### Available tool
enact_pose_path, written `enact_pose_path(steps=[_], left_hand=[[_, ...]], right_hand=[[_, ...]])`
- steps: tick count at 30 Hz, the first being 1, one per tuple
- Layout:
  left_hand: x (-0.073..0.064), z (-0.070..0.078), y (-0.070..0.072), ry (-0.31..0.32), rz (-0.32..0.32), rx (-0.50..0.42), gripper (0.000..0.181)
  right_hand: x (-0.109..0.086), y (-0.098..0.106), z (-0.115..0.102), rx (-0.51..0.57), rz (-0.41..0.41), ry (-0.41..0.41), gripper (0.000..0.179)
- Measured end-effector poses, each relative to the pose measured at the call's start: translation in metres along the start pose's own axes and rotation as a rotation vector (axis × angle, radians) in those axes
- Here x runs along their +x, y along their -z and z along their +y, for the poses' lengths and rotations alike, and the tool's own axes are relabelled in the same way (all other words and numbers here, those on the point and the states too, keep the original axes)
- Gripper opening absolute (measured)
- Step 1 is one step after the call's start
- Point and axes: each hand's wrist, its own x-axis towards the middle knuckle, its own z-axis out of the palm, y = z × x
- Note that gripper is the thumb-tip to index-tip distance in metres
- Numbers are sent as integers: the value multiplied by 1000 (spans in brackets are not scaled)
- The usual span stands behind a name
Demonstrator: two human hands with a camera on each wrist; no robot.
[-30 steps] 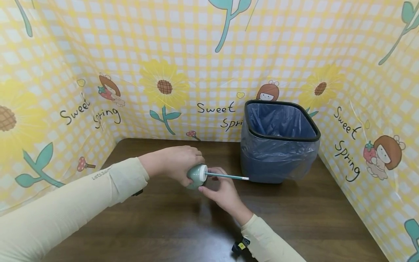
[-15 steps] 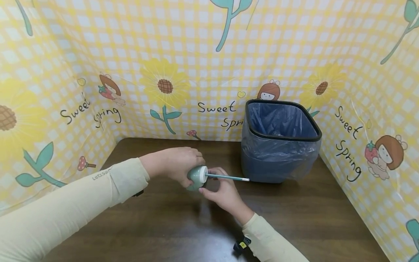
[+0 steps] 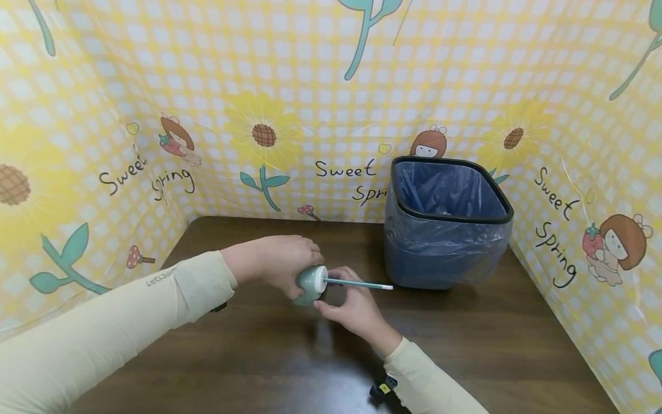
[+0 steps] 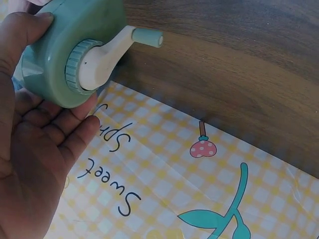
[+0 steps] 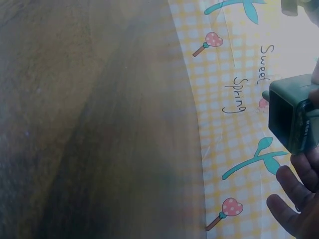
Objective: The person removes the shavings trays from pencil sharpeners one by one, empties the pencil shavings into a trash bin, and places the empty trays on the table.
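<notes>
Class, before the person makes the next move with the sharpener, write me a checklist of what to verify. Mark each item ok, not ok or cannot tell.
1. Sharpener gripped: ok; the left hand holds it and the right hand is on it too.
2. Pencil in the sharpener: ok; its eraser end sticks out.
3. Crank free of fingers: ok; none touch it.
4. Bin upright and lined: ok.
5. Sharpener over the bin, if emptying comes next: not ok; it is left of the bin in the head view.
6. Shavings inside the sharpener: cannot tell.
</notes>
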Motion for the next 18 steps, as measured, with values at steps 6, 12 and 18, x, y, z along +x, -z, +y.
enact_pose_path(steps=[6, 12, 18], left_hand=[[-1, 0, 2, 13, -2, -5, 59], [-1, 2, 3, 18, -13, -24, 59], [0, 2, 1, 21, -13, -20, 57]], right_hand=[[3, 0, -3, -2, 5, 3, 51], [1, 1, -3, -18, -7, 5, 52], [-1, 0, -1, -15, -13, -15, 53]])
